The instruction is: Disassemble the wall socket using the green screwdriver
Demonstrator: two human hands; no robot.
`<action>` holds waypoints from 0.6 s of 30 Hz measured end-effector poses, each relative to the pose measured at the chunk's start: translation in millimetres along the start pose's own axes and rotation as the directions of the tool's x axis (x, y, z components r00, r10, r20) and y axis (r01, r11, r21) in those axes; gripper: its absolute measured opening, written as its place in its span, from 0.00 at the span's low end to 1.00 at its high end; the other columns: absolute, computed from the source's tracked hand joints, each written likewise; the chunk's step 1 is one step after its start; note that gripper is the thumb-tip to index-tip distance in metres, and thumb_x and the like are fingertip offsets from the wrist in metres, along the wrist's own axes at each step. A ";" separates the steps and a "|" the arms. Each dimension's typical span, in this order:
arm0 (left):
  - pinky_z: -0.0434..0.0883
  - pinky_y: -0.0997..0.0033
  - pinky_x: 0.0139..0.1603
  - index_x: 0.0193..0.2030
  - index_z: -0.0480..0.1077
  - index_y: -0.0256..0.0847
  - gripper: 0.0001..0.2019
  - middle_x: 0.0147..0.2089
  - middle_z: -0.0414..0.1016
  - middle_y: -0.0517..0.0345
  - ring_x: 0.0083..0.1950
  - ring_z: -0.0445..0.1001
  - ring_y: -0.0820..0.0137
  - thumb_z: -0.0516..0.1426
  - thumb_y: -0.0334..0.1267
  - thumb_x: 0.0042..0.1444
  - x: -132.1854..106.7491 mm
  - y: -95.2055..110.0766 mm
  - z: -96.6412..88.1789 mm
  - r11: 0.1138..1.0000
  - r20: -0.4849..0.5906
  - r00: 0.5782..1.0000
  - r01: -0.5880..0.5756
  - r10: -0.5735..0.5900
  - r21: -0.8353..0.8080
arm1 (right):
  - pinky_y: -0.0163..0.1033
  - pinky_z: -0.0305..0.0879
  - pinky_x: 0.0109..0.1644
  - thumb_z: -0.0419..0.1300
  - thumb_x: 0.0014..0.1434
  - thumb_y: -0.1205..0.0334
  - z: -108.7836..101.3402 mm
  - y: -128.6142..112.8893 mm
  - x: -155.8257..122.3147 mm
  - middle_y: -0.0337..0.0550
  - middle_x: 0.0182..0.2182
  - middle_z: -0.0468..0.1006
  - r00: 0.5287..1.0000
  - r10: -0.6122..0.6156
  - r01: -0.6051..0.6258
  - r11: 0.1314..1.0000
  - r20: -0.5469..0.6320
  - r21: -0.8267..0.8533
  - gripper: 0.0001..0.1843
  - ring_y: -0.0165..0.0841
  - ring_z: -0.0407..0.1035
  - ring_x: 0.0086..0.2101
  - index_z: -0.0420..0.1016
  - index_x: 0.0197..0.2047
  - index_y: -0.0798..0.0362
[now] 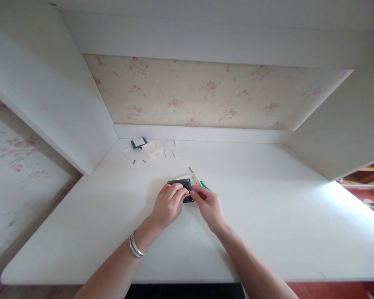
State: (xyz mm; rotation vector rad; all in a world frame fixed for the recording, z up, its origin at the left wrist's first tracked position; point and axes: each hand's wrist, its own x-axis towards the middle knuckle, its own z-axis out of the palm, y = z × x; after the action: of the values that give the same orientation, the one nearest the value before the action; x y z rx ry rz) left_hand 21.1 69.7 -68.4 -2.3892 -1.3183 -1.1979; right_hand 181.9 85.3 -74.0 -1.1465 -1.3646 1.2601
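Note:
A square black plastic switch-like part (188, 199) with small openings sits between my two hands above the desk. My left hand (168, 205) is closed on it, its fingers lying over the front face. Thumb and forefinger of my right hand (210, 205) pinch at the part's right edge; whether a small piece is between the fingertips is hidden. Just behind lies a cream plastic housing (194, 179), partly covered by the black part. A screwdriver with a green handle (205, 185) rests beside the housing, its metal shaft (191, 170) pointing away from me.
Toward the back left of the white desk (267, 224) are a black part with a white face (139, 143), a cream box-shaped housing (153, 149), a white frame (169, 143), clear covers and two small dark pieces (144, 161). White panels enclose the desk's back and sides.

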 end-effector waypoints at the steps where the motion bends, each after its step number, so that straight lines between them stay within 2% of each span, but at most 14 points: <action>1: 0.68 0.65 0.43 0.44 0.67 0.41 0.06 0.39 0.73 0.53 0.41 0.73 0.67 0.53 0.30 0.62 0.1 0.1 0.0 1.000 0.006 1.000 -0.012 0.012 0.007 | 0.41 0.67 0.44 0.60 0.55 0.52 -0.1 0.2 0.1 0.42 0.36 0.79 1.000 0.010 -0.010 1.000 -0.001 0.011 0.15 0.37 0.72 0.38 0.78 0.41 0.52; 5: 0.68 0.64 0.43 0.44 0.67 0.40 0.06 0.40 0.73 0.53 0.40 0.72 0.67 0.52 0.30 0.62 -0.2 0.5 0.8 0.999 0.044 0.999 -0.011 0.010 0.031 | 0.41 0.67 0.43 0.61 0.53 0.52 0.7 -0.4 -0.1 0.42 0.34 0.79 0.998 0.061 -0.061 0.998 -0.014 0.018 0.16 0.38 0.72 0.38 0.78 0.41 0.53; 13: 0.70 0.65 0.46 0.42 0.66 0.40 0.06 0.42 0.69 0.52 0.43 0.71 0.67 0.50 0.31 0.63 -0.2 3.7 4.0 0.978 0.065 0.978 0.200 -0.196 -0.059 | 0.42 0.67 0.46 0.61 0.53 0.52 2.1 -3.4 -2.7 0.44 0.38 0.80 0.997 0.052 -0.055 0.997 -0.055 -0.058 0.17 0.38 0.73 0.39 0.78 0.42 0.53; 18: 0.71 0.64 0.45 0.42 0.66 0.41 0.05 0.41 0.69 0.52 0.43 0.71 0.66 0.50 0.32 0.63 -1.5 2.7 4.9 0.985 0.084 0.984 0.163 -0.158 -0.057 | 0.42 0.68 0.44 0.61 0.53 0.51 1.7 1.8 -0.7 0.44 0.36 0.80 0.997 0.052 -0.054 0.998 -0.063 -0.037 0.17 0.38 0.73 0.38 0.78 0.42 0.53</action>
State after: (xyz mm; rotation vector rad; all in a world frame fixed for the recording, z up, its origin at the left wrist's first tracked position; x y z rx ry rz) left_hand 25.6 69.5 -72.1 -2.4378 -1.5456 -1.2143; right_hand 180.4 84.4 -75.8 -1.2458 -1.3254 1.2304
